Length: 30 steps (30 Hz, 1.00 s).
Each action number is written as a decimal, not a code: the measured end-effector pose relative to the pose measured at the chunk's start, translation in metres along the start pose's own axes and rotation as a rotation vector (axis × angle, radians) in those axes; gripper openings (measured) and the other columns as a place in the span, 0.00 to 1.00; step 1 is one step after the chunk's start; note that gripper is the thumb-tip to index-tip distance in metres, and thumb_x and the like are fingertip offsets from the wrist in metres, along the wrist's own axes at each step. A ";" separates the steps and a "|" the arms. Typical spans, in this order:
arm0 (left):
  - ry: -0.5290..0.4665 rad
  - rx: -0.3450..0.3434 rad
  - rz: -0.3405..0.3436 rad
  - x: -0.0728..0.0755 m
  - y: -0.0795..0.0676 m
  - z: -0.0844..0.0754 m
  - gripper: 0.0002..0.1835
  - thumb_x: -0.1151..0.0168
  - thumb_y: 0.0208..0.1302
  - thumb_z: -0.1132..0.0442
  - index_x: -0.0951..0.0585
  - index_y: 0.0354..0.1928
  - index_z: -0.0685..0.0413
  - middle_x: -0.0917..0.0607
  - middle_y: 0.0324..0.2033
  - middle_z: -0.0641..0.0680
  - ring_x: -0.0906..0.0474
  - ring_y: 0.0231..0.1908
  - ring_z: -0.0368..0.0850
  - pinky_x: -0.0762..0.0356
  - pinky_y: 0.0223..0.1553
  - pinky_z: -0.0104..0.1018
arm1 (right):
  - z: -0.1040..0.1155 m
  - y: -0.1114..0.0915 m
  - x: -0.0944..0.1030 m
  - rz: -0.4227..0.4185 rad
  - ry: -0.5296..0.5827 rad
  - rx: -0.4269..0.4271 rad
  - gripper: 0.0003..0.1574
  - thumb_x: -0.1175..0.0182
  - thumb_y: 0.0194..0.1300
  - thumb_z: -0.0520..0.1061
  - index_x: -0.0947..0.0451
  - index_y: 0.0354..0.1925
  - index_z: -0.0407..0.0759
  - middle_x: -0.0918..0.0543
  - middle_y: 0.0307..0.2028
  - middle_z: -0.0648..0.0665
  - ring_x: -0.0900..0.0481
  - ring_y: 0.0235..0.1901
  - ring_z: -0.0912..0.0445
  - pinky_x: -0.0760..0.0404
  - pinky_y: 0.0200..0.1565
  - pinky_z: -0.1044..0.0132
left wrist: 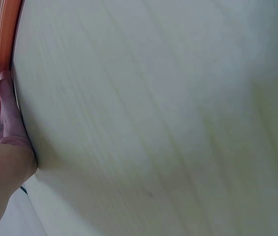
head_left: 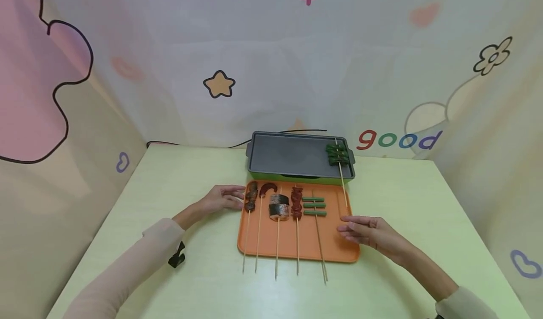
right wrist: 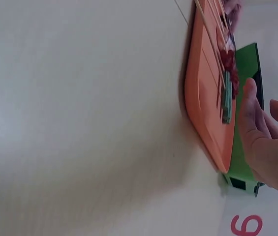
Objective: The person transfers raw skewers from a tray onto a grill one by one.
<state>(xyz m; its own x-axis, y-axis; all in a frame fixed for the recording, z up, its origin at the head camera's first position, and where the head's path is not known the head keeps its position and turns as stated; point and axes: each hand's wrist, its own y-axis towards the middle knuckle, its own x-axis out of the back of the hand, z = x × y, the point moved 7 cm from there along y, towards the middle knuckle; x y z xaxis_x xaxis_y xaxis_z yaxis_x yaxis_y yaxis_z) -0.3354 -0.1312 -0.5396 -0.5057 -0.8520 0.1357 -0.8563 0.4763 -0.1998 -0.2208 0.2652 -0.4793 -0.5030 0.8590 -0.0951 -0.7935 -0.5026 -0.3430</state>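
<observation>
An orange tray (head_left: 267,243) carries a row of skewers. From the left they hold brown chunks (head_left: 251,197), a curved dark-red piece (head_left: 268,188), thick black-and-pale pieces (head_left: 279,210), red meat (head_left: 296,203) and green bean-like sticks (head_left: 315,205). At the tray's left rim, my left hand (head_left: 220,198) touches the edge with its fingers extended. My right hand (head_left: 375,236) hovers by the right rim, its fingers loosely extended with nothing between them. Behind the tray, a skewer of dark-green pieces (head_left: 337,155) lies on a grill pan (head_left: 288,154), its stick reaching over the tray.
The grill's green base (right wrist: 249,64) stands directly behind the tray. A black cord (head_left: 239,144) runs along the back of the pale table (head_left: 191,281). Printed curtains (head_left: 263,60) enclose the back and sides.
</observation>
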 end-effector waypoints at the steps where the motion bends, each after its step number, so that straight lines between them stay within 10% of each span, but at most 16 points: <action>1: 0.008 -0.002 -0.001 0.001 -0.001 -0.001 0.31 0.37 0.67 0.73 0.30 0.72 0.66 0.18 0.57 0.65 0.14 0.42 0.34 0.16 0.48 0.29 | -0.001 -0.002 -0.005 0.018 -0.001 -0.006 0.37 0.47 0.79 0.45 0.42 0.73 0.22 0.12 0.55 0.44 0.13 0.55 0.57 0.18 0.59 0.65; 30: -0.019 -0.012 -0.003 -0.001 -0.001 -0.001 0.31 0.36 0.67 0.73 0.31 0.71 0.69 0.16 0.55 0.63 0.14 0.41 0.34 0.16 0.47 0.27 | -0.047 -0.021 -0.064 0.163 0.051 -0.036 0.36 0.46 0.78 0.39 0.44 0.71 0.16 0.13 0.53 0.37 0.12 0.51 0.54 0.14 0.55 0.63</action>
<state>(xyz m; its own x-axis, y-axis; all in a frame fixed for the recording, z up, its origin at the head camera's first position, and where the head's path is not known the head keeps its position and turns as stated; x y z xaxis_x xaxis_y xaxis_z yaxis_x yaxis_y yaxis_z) -0.3344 -0.1304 -0.5386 -0.5007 -0.8576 0.1174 -0.8592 0.4760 -0.1876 -0.1557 0.2249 -0.5096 -0.6055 0.7704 -0.1995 -0.6893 -0.6330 -0.3524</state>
